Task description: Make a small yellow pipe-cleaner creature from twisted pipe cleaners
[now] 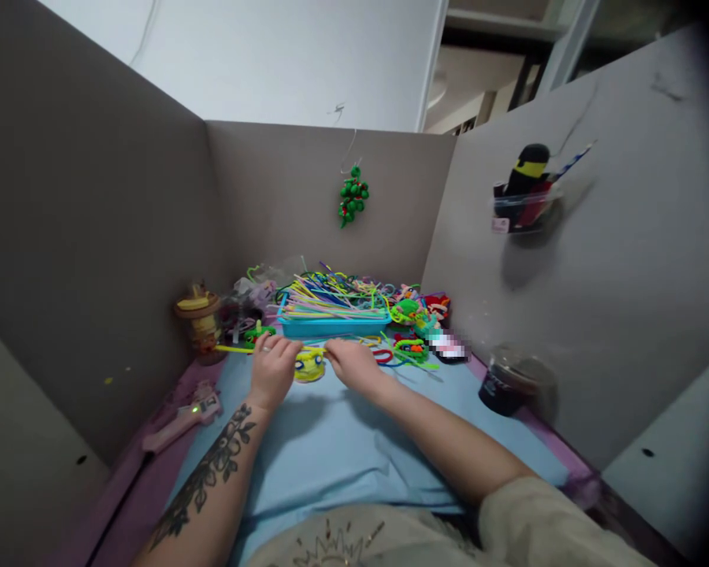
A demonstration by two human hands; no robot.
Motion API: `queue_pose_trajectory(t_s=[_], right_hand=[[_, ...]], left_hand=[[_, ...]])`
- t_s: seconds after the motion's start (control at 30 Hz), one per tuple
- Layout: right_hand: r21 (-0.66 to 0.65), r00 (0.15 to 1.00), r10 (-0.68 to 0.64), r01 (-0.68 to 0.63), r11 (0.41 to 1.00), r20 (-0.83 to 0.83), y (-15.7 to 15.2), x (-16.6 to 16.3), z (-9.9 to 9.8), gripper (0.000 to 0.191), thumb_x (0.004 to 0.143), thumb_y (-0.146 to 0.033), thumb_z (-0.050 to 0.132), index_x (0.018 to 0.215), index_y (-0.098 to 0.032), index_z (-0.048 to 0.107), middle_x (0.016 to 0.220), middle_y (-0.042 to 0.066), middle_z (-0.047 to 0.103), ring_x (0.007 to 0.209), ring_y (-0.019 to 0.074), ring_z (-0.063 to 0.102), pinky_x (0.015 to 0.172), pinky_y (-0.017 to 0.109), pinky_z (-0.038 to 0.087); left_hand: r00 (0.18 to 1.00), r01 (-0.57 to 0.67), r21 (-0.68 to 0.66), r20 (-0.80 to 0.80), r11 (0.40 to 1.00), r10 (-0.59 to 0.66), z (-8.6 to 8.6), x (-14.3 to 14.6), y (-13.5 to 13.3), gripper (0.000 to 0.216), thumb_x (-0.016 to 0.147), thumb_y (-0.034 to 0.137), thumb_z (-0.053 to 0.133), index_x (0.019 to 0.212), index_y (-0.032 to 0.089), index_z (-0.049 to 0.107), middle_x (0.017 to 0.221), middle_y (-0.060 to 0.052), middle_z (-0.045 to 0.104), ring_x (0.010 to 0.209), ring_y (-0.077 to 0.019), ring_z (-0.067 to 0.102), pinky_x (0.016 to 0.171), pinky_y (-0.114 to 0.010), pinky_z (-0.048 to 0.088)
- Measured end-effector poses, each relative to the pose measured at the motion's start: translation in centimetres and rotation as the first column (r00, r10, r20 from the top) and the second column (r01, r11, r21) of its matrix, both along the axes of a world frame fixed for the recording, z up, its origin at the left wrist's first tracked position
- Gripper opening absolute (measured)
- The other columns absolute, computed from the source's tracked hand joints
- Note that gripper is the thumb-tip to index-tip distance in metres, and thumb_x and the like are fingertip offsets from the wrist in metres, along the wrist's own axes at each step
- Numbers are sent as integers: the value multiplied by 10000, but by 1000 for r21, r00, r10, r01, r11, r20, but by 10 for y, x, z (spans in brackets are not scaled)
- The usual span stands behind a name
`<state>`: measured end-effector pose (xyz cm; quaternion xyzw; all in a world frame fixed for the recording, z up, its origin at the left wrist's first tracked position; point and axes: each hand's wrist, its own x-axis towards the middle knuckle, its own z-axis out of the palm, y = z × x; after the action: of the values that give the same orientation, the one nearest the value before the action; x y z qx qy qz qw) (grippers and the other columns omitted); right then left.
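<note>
My left hand (275,368) pinches a yellow pipe cleaner (233,349), whose loose end sticks out to the left. A short stretch of the same yellow runs across to my right hand (354,366), which has its fingertips closed on it. Between the hands, just below that stretch, is a small yellow fuzzy piece (310,368) with blue-and-white eye shapes. Whether it is joined to the pipe cleaner I cannot tell. Behind my left hand lies a green fuzzy figure (260,335), partly covered by my fingers.
A blue tray (336,326) heaped with coloured pipe cleaners stands at the back. Right of it are finished-looking fuzzy figures (410,311) and a phone-like object (447,346). A pink glue gun (183,421) lies left; a dark tub (504,386) stands right. Grey panels (272,197) surround the blue cloth (354,457).
</note>
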<state>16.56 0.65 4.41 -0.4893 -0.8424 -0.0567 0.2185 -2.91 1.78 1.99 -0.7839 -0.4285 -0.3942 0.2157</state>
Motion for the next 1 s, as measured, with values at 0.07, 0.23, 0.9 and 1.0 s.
queue_pose_trajectory(t_s=[0.07,0.23,0.9,1.0], right_hand=[[-56,997,-21,16,998,-80,11,10,-19,228,914,-262,375,887,-212,595,886,51,658,838,174,588,658,237,359],[-107,976,15,-38,993,-215,19,20,-41,228,908,-219,386,938,-193,610,902,58,655,836,161,581,699,236,373],[-273,853,-513,519,810,97,76,100,-53,227,843,-169,455,1001,-208,613,1016,118,612,937,224,580,698,282,421],[-216,876,-479,459,862,-49,68,92,-47,243,896,-248,376,1030,-216,576,1051,100,588,914,208,577,701,273,412]], left_hand=[[996,-87,-3,-4,996,87,3,-8,4,202,830,177,470,893,239,651,826,-62,652,945,-229,534,999,-455,251],[989,-57,-149,-141,987,36,0,6,3,217,842,203,457,962,209,638,855,-93,638,862,-234,552,836,-384,387],[689,686,-558,705,466,-170,-20,69,-25,157,773,224,494,816,165,634,764,-46,613,669,-135,567,620,-245,465],[622,783,-530,679,326,-390,-8,66,-36,131,774,225,531,773,168,648,833,-75,626,773,-162,579,705,-271,465]])
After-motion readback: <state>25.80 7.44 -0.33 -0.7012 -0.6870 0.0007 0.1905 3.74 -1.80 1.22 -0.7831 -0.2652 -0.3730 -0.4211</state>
